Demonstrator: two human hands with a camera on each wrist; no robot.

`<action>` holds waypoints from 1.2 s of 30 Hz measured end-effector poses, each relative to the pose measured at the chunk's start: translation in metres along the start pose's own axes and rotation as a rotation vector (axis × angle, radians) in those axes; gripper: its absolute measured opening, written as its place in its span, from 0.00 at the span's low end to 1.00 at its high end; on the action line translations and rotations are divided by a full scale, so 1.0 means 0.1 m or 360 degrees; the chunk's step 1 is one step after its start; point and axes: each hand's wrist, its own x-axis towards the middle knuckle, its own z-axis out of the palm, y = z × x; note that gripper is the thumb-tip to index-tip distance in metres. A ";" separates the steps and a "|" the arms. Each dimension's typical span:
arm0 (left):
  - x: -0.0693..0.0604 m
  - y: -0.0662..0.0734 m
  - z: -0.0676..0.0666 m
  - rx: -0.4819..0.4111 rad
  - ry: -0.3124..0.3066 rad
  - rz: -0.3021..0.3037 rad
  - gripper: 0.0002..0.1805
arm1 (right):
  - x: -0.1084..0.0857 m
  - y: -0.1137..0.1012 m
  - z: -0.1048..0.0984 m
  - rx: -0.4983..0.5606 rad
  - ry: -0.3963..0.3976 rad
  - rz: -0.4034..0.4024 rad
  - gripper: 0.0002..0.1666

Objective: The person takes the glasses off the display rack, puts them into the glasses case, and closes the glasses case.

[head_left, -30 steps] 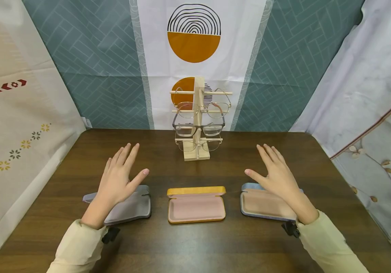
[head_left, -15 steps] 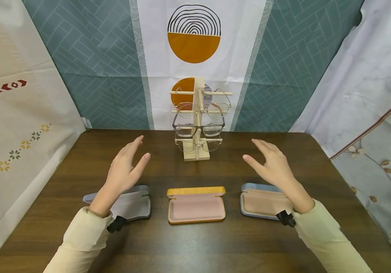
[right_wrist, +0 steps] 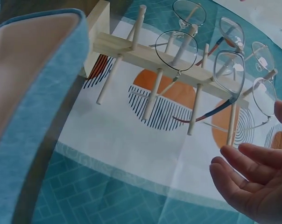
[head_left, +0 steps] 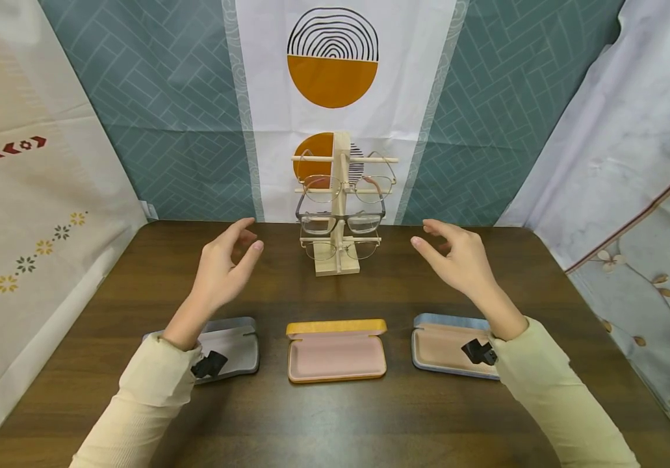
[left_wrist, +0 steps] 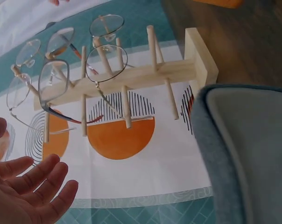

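My left hand [head_left: 218, 270] hovers above the table behind the grey glasses case [head_left: 238, 351], fingers loosely bent and holding nothing. Level with it on the other side, my right hand [head_left: 463, 263] is raised behind the blue glasses case [head_left: 446, 321], likewise without anything in it. Between them, farther back, a wooden display stand [head_left: 341, 146] carries three pairs of glasses. The top glasses [head_left: 394, 179] have thin round rims, the middle glasses [head_left: 340, 217] a dark rectangular frame, and the lowest glasses [head_left: 305, 250] thin wire rims. Both wrist views show a gap between fingers and glasses.
An open yellow glasses case [head_left: 336, 327] with a pink lining lies mid-table between the other two open cases. The dark wooden table [head_left: 335, 429] ends at a patterned cloth [head_left: 194, 130] hung behind the stand. More hanging cloths flank it.
Both hands have moved forward and slightly inward, toward the stand. Their fingers, spread and straighter before, are now more bent. Stand, glasses and cases have stayed put.
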 end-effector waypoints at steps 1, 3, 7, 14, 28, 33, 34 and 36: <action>0.02 0.00 0.00 -0.0013 0.0000 -0.0005 0.22 | 0.02 0.00 0.00 0.0010 0.0005 0.0006 0.25; 0.05 0.02 0.01 -0.0031 -0.0005 -0.0016 0.21 | 0.06 -0.01 0.00 0.0042 0.0019 0.0013 0.25; 0.13 0.04 0.02 -0.0063 -0.0010 -0.0032 0.21 | 0.13 -0.04 -0.01 0.0126 0.0035 0.0032 0.22; 0.23 0.07 0.03 -0.0115 -0.0017 -0.0046 0.21 | 0.22 -0.10 -0.04 0.0202 0.0018 0.0067 0.21; 0.45 0.19 0.05 -0.0279 -0.0009 -0.0226 0.20 | 0.42 -0.19 -0.06 0.0284 0.0041 0.0184 0.21; 0.54 0.23 0.08 -0.0273 0.0008 -0.0248 0.21 | 0.49 -0.22 -0.06 0.0335 0.0051 0.0200 0.21; 0.56 0.24 0.09 -0.0273 0.0009 -0.0254 0.21 | 0.50 -0.22 -0.06 0.0349 0.0050 0.0206 0.21; 0.60 0.24 0.10 -0.0276 0.0008 -0.0275 0.22 | 0.52 -0.23 -0.06 0.0377 0.0048 0.0224 0.21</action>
